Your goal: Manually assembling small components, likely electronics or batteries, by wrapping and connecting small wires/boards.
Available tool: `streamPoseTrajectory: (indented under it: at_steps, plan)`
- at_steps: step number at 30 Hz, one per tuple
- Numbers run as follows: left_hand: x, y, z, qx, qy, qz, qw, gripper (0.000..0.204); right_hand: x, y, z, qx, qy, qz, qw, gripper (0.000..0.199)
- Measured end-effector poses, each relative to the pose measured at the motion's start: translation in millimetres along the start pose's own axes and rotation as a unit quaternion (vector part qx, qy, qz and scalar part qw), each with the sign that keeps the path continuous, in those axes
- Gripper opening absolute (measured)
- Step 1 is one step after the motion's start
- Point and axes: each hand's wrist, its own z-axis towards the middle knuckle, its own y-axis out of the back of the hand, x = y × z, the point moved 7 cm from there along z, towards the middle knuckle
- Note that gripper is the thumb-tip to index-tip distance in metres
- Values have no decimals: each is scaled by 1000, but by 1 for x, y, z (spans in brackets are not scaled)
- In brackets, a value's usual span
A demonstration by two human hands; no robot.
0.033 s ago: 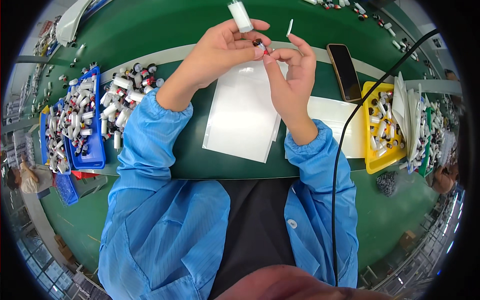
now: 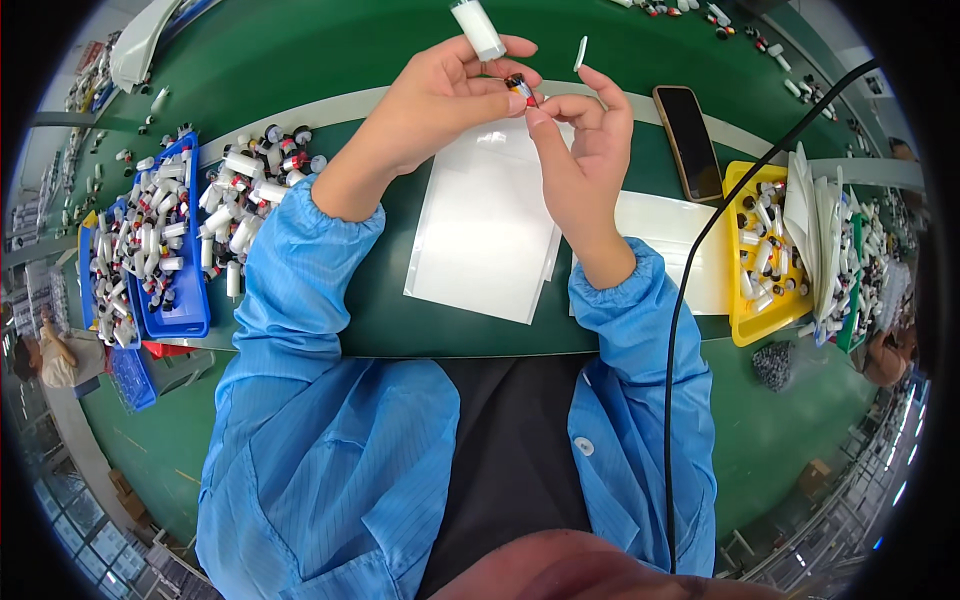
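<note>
My left hand is closed over the far part of the white sheets. A white cylinder is tucked between its fingers. Thumb and fingertips of that hand also grip a small part, dark with red, white and orange-yellow areas. My right hand meets it there, thumb and index finger pinched at the part's near end; exactly what they grip is too small to make out. A thin white piece stands by a raised fingertip of the right hand; how it is held cannot be seen.
White sheets lie below my hands. To the left are a blue tray and a loose pile of white cylinders. A phone, a yellow tray of similar parts and a black cable are to the right.
The small part between my hands has turned slightly, showing more of its orange-yellow side. The white cylinder has shifted a little up and left.
</note>
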Motion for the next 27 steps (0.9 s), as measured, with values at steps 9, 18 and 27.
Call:
streamPoseTrajectory:
  at_steps: [9, 18, 27]
  plan:
    - [-2, 3, 3, 4, -7, 37, 999, 46, 10, 6, 11, -26, 17, 6, 999, 39]
    - [2, -4, 1, 21, -7, 82, 996, 39, -3, 7, 14, 60, -160, 147, 974, 12]
    - [4, -10, 1, 31, 3, 129, 991, 39, -12, 3, 11, 51, -211, 142, 966, 10]
